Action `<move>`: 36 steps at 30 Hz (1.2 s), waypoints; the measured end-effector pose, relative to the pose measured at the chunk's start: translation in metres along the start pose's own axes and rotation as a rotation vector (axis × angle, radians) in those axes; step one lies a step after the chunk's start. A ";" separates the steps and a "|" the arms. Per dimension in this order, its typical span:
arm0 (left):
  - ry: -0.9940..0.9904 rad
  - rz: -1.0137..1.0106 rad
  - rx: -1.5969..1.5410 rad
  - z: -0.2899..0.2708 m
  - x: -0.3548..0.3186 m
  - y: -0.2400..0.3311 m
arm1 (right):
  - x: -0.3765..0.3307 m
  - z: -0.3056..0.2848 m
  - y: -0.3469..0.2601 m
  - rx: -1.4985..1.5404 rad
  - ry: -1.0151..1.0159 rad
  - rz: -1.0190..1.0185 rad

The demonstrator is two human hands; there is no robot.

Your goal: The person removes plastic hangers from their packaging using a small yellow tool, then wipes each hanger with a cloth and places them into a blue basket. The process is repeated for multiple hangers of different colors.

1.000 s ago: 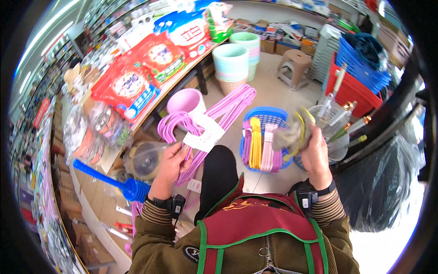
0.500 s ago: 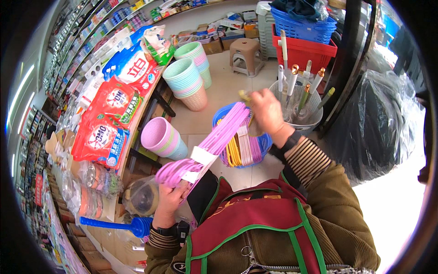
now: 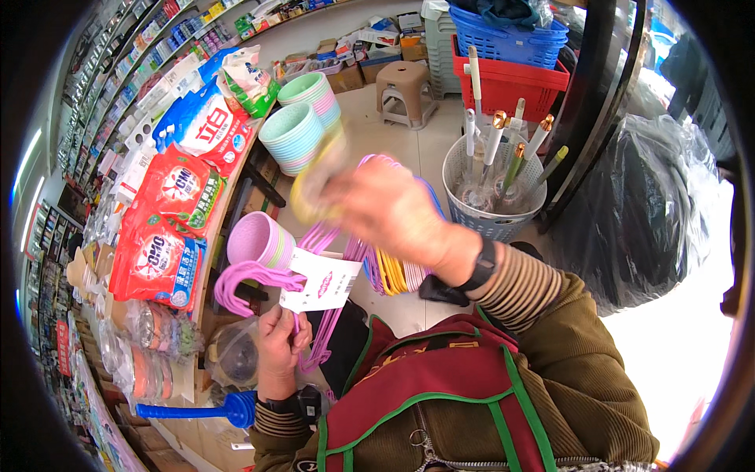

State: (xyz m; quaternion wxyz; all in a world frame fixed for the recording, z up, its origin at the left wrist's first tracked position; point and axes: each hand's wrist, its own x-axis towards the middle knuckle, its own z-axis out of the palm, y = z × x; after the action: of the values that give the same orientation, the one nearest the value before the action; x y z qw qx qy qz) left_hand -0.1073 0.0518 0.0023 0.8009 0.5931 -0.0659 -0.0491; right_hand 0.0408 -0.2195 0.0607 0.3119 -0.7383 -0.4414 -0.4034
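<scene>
My left hand (image 3: 285,340) is closed around a bundle of purple clothes hangers (image 3: 242,288), just below their hooks. A white card label (image 3: 324,282) wraps the hooks' necks, and the hanger frames run off to the right, partly behind my right hand. My right hand (image 3: 397,216), smeared by motion, is above the bundle and grips a yellowish roll of tape (image 3: 300,198). Beneath it on the floor, a blue basket (image 3: 437,203) contains yellow, pale pink and purple hangers (image 3: 399,271); my right hand and wrist hide part of it.
Red detergent bags (image 3: 157,256) line the shelf at left, beside stacked pastel bins (image 3: 289,140). A blue plunger (image 3: 197,411) lies at lower left. To the right are a grey basket of poles (image 3: 491,224) and a black plastic-wrapped bundle (image 3: 645,204). A brown stool (image 3: 405,93) stands behind.
My right hand has swung left with the tape roll, from the hangers' far end toward the bins. The hanger bundle has turned, so its card faces up more fully.
</scene>
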 end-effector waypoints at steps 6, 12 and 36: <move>0.092 -0.032 0.184 0.006 -0.013 -0.011 | -0.034 0.037 0.048 -0.233 0.063 0.281; 0.086 0.044 -0.069 -0.012 -0.011 -0.018 | -0.073 0.012 0.107 0.308 0.147 1.339; 0.105 -0.097 0.359 0.011 0.021 -0.007 | -0.037 0.032 -0.039 0.213 -0.155 0.112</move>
State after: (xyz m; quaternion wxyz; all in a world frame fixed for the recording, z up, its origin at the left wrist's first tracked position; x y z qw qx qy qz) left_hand -0.0883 0.0358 -0.0004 0.6813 0.7307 -0.0031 -0.0442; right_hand 0.0046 -0.1922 0.0169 0.3756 -0.7535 -0.4626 -0.2777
